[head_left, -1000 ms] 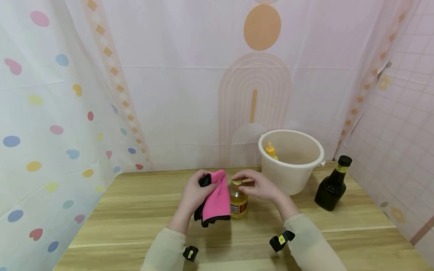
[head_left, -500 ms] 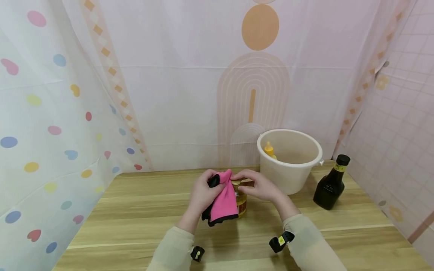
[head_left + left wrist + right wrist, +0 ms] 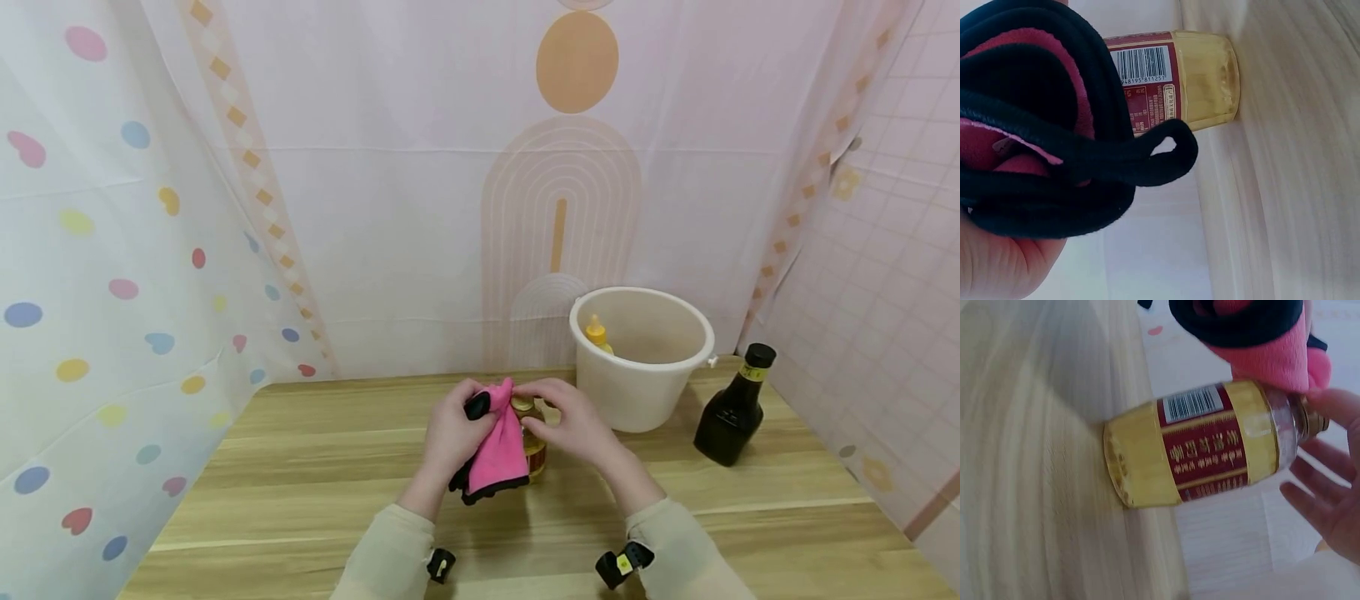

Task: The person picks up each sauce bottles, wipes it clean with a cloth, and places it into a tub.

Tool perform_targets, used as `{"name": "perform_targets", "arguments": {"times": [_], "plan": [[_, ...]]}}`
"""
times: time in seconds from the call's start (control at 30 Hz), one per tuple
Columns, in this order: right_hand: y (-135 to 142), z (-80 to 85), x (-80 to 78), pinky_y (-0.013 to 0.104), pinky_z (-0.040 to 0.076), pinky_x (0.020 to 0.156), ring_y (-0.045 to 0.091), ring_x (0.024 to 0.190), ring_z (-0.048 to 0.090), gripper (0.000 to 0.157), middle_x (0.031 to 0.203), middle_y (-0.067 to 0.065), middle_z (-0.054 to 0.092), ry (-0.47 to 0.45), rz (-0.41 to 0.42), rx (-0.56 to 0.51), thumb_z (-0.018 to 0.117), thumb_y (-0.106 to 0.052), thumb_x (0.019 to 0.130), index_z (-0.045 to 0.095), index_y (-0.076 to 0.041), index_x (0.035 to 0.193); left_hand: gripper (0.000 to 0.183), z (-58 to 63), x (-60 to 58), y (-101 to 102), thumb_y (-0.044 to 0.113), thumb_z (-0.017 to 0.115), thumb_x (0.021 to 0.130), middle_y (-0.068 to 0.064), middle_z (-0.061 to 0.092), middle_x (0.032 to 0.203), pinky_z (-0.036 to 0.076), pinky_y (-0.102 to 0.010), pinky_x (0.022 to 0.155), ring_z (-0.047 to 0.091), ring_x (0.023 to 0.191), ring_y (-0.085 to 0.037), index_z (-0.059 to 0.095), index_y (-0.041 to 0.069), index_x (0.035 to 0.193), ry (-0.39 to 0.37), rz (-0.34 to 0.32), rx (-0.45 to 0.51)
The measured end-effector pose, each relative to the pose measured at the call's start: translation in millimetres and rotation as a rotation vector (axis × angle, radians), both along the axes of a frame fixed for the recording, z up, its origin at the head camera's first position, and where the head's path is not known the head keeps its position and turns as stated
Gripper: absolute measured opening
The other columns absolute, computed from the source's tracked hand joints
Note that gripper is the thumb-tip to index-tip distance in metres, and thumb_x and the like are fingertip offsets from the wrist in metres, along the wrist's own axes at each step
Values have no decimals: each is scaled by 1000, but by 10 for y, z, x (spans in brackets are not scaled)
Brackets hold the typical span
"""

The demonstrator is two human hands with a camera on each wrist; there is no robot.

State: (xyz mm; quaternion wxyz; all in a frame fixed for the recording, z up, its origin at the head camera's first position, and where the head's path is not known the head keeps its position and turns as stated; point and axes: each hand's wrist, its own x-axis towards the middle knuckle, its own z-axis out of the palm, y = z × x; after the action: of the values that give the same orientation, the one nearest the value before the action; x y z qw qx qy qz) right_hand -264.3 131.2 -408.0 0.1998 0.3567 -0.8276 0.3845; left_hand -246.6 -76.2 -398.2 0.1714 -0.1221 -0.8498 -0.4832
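My left hand (image 3: 456,429) grips a folded pink cloth (image 3: 498,458) with black edging; its black hanging loop (image 3: 1169,153) shows in the left wrist view. The cloth's upper end is bunched up against the neck of a bottle (image 3: 1204,444) of yellow liquid. That bottle stands upright on the table, with a dark red label, a barcode and a gold cap (image 3: 522,402). Curved around its cap and neck are the thumb and forefinger of my right hand (image 3: 573,421). In the head view the cloth hides the bottle's left side.
Behind my right hand, a cream bucket (image 3: 626,400) holds a yellow-topped bottle (image 3: 596,332). A dark sauce bottle (image 3: 731,421) with a black cap stands right of the bucket. Patterned curtains (image 3: 405,250) hang along the wooden table's (image 3: 322,467) back and sides.
My left hand has brought the cloth rightward against the bottle, covering more of it. My right hand has stayed at the cap and neck, shifting only slightly.
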Motion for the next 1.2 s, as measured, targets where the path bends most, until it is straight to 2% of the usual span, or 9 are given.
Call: {"name": "perform_targets", "arguments": {"times": [0.13,0.3,0.7,0.93,1.2], "plan": [[-47,-20,57,39,50,90,20,107,61,38,115,3,67,32,-93,-3,81,-9,82,70,-11,119,20,-16,2,-2,6,79,80,-7,70,95,51,-45,81,63,87,-24,67,10,95,4,0,12],[-95,-49,102,41,53,82,19,99,62,39,114,3,66,4,-159,-14,81,-12,82,69,-12,119,20,-36,5,-6,5,79,79,-7,70,92,51,-43,79,63,84,-22,67,9,94,5,1,29],[-144,-54,104,31,55,79,20,99,64,33,112,4,67,-53,-167,-62,80,-9,83,71,-11,115,18,-78,29,-39,6,79,79,-7,68,85,50,-38,72,59,77,-20,64,9,90,9,19,35],[-140,-60,98,30,55,79,21,99,64,33,112,4,67,-81,-187,-64,80,-9,82,71,-11,114,19,-105,43,-58,4,79,78,-6,65,82,49,-39,71,58,76,-21,63,8,88,7,12,49],[-147,-55,108,30,55,79,21,100,64,33,111,3,67,-101,-198,-64,81,-10,82,71,-12,114,18,-163,32,-97,7,78,80,-6,64,88,51,-40,73,59,81,-23,65,10,92,-91,32,69]]}}
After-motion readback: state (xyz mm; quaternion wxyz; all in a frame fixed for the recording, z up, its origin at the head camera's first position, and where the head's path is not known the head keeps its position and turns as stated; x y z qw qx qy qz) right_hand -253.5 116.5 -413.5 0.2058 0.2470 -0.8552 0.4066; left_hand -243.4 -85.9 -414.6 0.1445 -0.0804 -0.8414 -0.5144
